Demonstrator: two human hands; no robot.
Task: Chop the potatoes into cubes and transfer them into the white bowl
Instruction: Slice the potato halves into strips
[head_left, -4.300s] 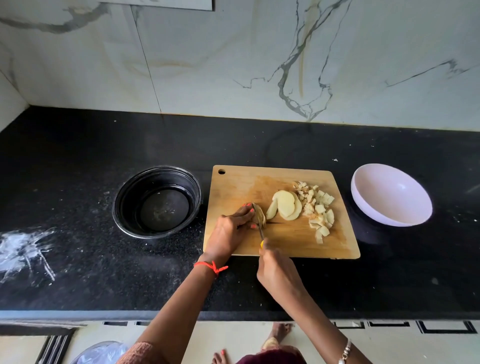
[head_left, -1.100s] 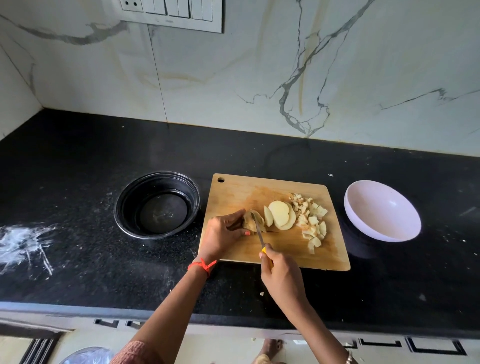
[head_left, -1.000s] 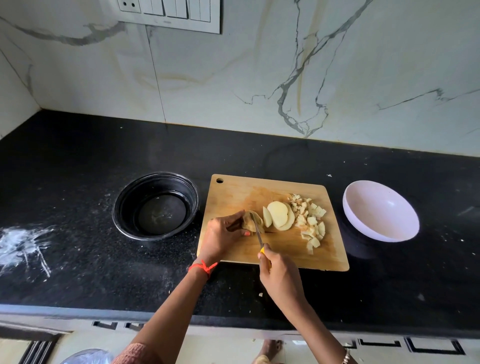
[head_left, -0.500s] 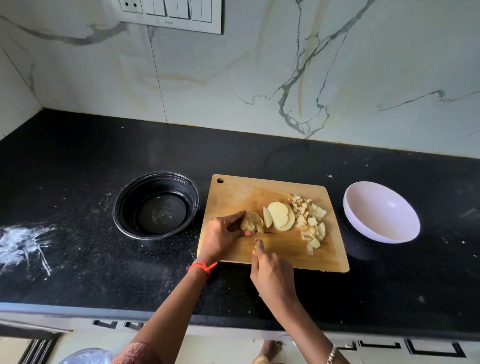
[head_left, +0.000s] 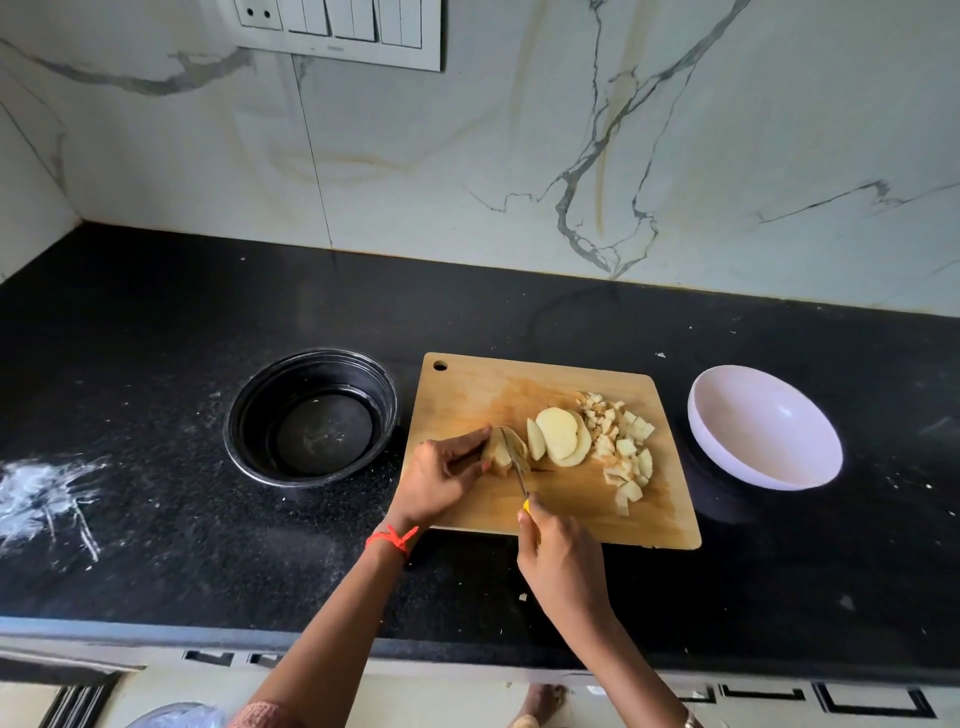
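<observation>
A wooden cutting board (head_left: 467, 384) lies on the black counter. My left hand (head_left: 441, 475) pins a potato piece (head_left: 500, 453) on the board. My right hand (head_left: 558, 558) grips a yellow-handled knife (head_left: 517, 462) whose blade stands in that piece. Right of the blade lie a few flat potato slices (head_left: 558, 435), and beyond them a pile of potato cubes (head_left: 621, 449). The white bowl (head_left: 763, 436) sits right of the board and holds nothing.
A black bowl (head_left: 311, 415) stands left of the board. White powder smears (head_left: 41, 493) mark the counter's far left. A marble wall with a switch panel (head_left: 337, 28) rises behind. The counter's front edge runs just below my wrists.
The knife has shifted slightly along the potato piece between cuts, and the blade is down in it again. My left hand keeps holding the piece. Slices, cubes and bowls have stayed put.
</observation>
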